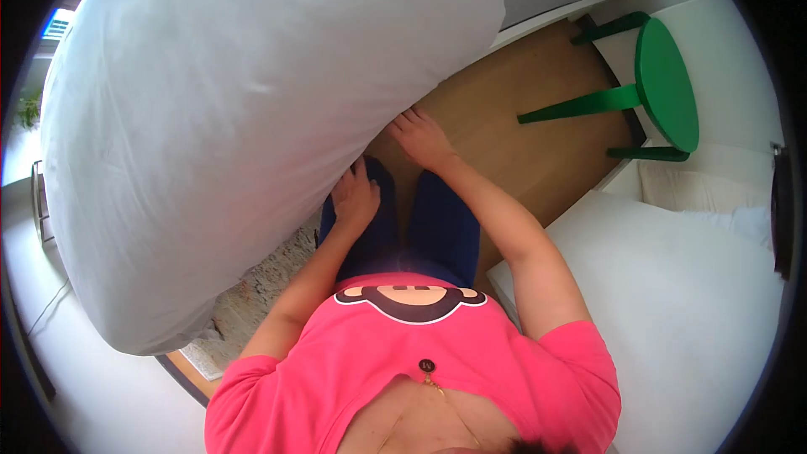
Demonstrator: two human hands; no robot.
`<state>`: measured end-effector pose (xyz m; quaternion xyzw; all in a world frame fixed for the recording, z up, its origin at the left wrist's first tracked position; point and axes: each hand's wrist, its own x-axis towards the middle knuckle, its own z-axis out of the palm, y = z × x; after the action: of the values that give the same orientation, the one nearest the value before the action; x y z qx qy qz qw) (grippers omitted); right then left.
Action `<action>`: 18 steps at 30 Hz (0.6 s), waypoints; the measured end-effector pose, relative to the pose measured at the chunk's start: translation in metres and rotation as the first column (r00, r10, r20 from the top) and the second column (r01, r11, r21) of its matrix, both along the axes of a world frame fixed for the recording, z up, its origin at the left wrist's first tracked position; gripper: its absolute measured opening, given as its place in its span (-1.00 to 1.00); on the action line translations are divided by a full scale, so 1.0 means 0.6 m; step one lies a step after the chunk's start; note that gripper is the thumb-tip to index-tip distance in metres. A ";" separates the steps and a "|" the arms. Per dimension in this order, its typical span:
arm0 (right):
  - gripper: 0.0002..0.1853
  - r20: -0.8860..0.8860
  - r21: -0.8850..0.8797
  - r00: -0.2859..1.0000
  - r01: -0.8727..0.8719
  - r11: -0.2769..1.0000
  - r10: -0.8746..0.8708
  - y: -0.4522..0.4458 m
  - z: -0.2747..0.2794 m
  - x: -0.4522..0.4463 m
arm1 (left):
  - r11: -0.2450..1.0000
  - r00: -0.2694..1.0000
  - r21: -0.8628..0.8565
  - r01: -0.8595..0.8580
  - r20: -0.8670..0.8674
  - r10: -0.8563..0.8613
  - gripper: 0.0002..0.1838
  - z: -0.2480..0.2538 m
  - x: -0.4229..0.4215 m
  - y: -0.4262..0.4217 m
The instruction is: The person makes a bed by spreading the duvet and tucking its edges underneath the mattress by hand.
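A big white sheet [252, 109] covers a bulging mattress-like shape on the left, its lower edge curving down toward my knees. My left hand [356, 200] is at that edge in front of my thigh, its fingers bent against the cloth. Farther along the same edge, my right hand [422, 141] has its fingers closed on the sheet, with the tips partly hidden by the fabric. Folds run across the sheet's side, and its lower corner hangs loosely near the rug.
A green stool [668, 84] stands at the upper right on the brown wooden floor [521, 76]. A patterned rug [261, 294] lies under the sheet's edge at left. On the right is a white surface [664, 286], with beige cloth [689, 185] behind it.
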<state>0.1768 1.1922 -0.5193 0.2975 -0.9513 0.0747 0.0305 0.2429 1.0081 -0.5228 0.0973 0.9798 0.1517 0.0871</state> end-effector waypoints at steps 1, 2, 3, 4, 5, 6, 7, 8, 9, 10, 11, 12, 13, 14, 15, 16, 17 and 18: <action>-0.39 -0.002 0.020 1.000 -0.013 1.000 0.013 -0.011 -0.001 -0.005 | 0.999 0.999 0.012 -0.037 -0.035 0.038 -0.33 0.001 0.009 -0.017; -0.41 0.035 0.018 0.999 0.010 1.000 -0.011 -0.015 -0.012 -0.016 | 0.997 0.995 0.028 -0.068 -0.069 0.070 -0.37 -0.010 0.003 -0.027; -0.44 0.076 0.009 0.997 0.029 1.000 -0.030 -0.022 -0.014 -0.017 | 0.995 0.995 0.042 -0.095 -0.009 0.095 -0.41 -0.018 -0.003 -0.044; -0.46 0.117 0.002 0.992 0.050 0.999 -0.049 -0.034 -0.013 -0.018 | 0.991 0.992 0.055 -0.121 0.051 0.119 -0.45 -0.027 -0.014 -0.064; -0.53 0.148 0.001 0.986 0.078 0.997 -0.077 -0.039 -0.014 -0.022 | 0.987 0.984 0.066 -0.146 0.110 0.138 -0.48 -0.037 -0.024 -0.071; -0.59 0.180 0.002 0.978 0.106 0.994 -0.105 -0.050 -0.009 -0.025 | 0.995 0.996 0.040 -0.089 -0.012 0.090 -0.53 -0.033 -0.030 -0.076; -0.64 0.209 0.006 0.969 0.134 0.991 -0.132 -0.058 -0.005 -0.033 | 0.999 0.990 0.007 -0.036 -0.133 0.036 -0.58 -0.030 -0.037 -0.078; -0.70 0.219 0.015 0.963 0.159 0.987 -0.158 -0.065 -0.004 -0.050 | 0.999 0.966 -0.033 0.017 -0.257 -0.024 -0.62 -0.027 -0.050 -0.079; -0.75 0.234 0.022 0.953 0.194 0.981 -0.194 -0.055 -0.015 -0.072 | 0.999 0.995 -0.052 -0.010 -0.096 0.005 -0.64 -0.028 -0.086 -0.055; -0.78 0.260 0.029 0.941 0.217 0.976 -0.217 -0.068 -0.013 -0.065 | 0.996 0.996 -0.080 -0.043 0.078 0.049 -0.65 -0.015 -0.100 -0.050; -0.77 0.354 0.033 0.909 0.223 0.974 -0.220 -0.075 0.000 -0.067 | 0.991 0.966 -0.108 -0.074 0.240 0.099 -0.67 -0.008 -0.102 -0.046; -0.75 0.418 0.037 0.881 0.227 0.973 -0.222 -0.077 0.024 -0.089 | 0.992 0.980 -0.111 -0.056 0.185 0.076 -0.66 -0.008 -0.101 -0.045; -0.74 0.479 0.040 0.848 0.236 0.971 -0.226 -0.081 0.041 -0.098 | 0.993 0.991 -0.118 -0.033 0.128 0.048 -0.63 -0.013 -0.098 -0.050; -0.75 0.389 0.028 0.897 0.215 0.976 -0.209 -0.076 0.032 -0.088 | 0.992 0.998 -0.126 -0.007 0.064 0.016 -0.60 -0.019 -0.098 -0.055; -0.77 0.292 0.020 0.936 0.197 0.980 -0.194 -0.061 0.004 -0.072 | 0.996 0.998 -0.095 -0.006 -0.059 0.000 -0.57 -0.034 -0.091 -0.062; -0.78 0.195 0.017 0.965 0.177 0.984 -0.177 -0.048 -0.020 -0.061 | 0.998 0.984 -0.061 0.000 -0.178 -0.011 -0.55 -0.056 -0.076 -0.068; -0.82 0.032 -0.084 0.980 0.196 0.977 -0.194 -0.038 -0.033 -0.051 | 1.000 0.958 -0.027 0.007 -0.287 -0.014 -0.52 -0.067 -0.061 -0.067; -0.85 -0.116 -0.185 0.969 0.196 0.963 -0.219 -0.031 -0.045 -0.036 | 0.999 0.967 -0.037 0.031 -0.251 -0.039 -0.52 -0.053 -0.050 -0.061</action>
<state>0.1551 1.1736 -0.5461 0.1966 -0.9630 0.1324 0.1285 0.2131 0.9717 -0.5547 0.1314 0.9834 0.1204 -0.0337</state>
